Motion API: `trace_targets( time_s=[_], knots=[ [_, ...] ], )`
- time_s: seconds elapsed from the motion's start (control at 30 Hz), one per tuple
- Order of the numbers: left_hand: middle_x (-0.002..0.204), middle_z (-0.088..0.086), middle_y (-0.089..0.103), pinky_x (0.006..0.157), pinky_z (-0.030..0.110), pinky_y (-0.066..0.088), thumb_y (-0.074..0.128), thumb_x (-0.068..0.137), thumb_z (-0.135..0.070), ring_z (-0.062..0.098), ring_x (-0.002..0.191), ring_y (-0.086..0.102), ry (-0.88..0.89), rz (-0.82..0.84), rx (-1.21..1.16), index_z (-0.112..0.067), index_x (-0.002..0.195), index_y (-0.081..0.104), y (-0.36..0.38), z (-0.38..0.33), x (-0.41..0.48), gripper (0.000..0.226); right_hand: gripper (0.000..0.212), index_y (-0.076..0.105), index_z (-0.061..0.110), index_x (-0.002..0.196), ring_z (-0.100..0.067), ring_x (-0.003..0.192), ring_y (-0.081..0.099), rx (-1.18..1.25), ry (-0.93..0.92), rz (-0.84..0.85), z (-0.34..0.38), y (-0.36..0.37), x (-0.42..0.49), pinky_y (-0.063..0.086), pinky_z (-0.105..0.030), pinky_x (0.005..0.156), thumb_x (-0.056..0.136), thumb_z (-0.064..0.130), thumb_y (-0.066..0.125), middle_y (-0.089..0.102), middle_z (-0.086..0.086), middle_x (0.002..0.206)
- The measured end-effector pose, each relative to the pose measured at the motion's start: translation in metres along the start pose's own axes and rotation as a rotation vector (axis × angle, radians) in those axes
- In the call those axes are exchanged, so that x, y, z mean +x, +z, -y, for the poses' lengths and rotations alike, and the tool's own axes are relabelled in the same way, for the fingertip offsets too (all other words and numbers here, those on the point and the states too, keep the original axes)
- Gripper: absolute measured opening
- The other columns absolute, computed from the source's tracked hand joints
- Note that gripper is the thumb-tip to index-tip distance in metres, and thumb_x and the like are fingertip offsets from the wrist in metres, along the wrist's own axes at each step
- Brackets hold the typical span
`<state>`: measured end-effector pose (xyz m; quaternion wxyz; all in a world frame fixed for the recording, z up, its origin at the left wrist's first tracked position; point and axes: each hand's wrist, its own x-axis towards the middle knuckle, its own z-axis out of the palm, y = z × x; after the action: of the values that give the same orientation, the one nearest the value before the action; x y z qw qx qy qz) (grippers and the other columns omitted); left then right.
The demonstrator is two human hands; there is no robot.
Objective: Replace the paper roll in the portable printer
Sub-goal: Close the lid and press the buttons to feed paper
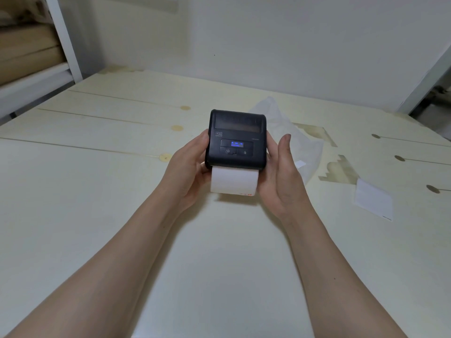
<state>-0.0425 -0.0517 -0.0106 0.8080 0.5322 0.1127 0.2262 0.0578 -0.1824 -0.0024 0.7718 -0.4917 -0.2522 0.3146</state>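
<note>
Worktop: pale cream painted wooden worktop (97,181), with plank seams, knots and patches of worn paint.
Wrapper: crumpled translucent white plastic wrapper (305,142) lying just behind and right of the printer.
Printer: small black plastic portable printer (235,140) held just above the worktop at centre, lid closed, blue display lit.
Left hand: left hand (188,172) curled round the printer's left side, thumb on its edge, gripping it.
Right hand: right hand (280,176) flat against the printer's right side, fingers nearly straight, bracing more than clasping.
Paper: white paper strip (233,181) coming out of the front slot towards the person, red print at its corner.
Loose slip: white paper slip (373,201) lying well to the right.
Progress: the roll looks loaded and the lid shut; probably only tearing off the strip and tidying remain.
</note>
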Motion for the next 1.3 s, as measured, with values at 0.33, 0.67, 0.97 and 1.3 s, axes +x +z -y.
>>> trace_targets(
  time_s=[0.33,0.67,0.97,1.3],
  knots=[
    [0.135,0.012,0.063,0.078,0.025,0.053,0.043,0.104,-0.035,0.018,0.103,0.058,0.034,0.05,0.038,-0.016,0.132,0.062,-0.002,0.001,0.0,0.039,0.066,0.037,0.021,0.15,-0.027,0.138,0.047,0.001,-0.005,-0.016,0.001,-0.001,-0.001,0.03,-0.053,0.117,0.1,0.059,0.015,0.05,-0.011,0.149],
    [0.135,0.012,0.063,0.075,0.023,0.056,0.043,0.104,-0.034,0.019,0.102,0.057,0.037,0.044,0.027,-0.016,0.131,0.062,-0.002,0.002,0.001,0.038,0.068,0.037,0.019,0.15,-0.03,0.139,0.046,-0.015,-0.009,-0.021,0.002,0.002,-0.004,0.03,-0.054,0.117,0.1,0.057,0.013,0.05,-0.013,0.148],
    [0.127,0.007,0.066,0.071,0.022,0.056,0.049,0.101,-0.037,0.021,0.1,0.059,0.027,0.032,0.006,-0.015,0.131,0.061,-0.003,0.002,0.003,0.039,0.067,0.037,0.02,0.15,-0.03,0.139,0.045,0.008,-0.013,0.021,0.0,-0.001,-0.001,0.03,-0.054,0.117,0.1,0.058,0.014,0.051,-0.013,0.148],
    [0.12,0.022,0.07,0.083,0.04,0.053,0.059,0.093,-0.03,0.04,0.111,0.066,-0.036,-0.284,-0.023,-0.001,0.118,0.068,-0.008,-0.006,0.0,0.039,0.066,0.031,0.028,0.151,-0.009,0.083,0.073,-0.391,0.074,-0.148,-0.011,-0.006,-0.001,0.057,-0.037,0.065,0.095,0.064,0.028,0.066,0.012,0.114]
  ],
)
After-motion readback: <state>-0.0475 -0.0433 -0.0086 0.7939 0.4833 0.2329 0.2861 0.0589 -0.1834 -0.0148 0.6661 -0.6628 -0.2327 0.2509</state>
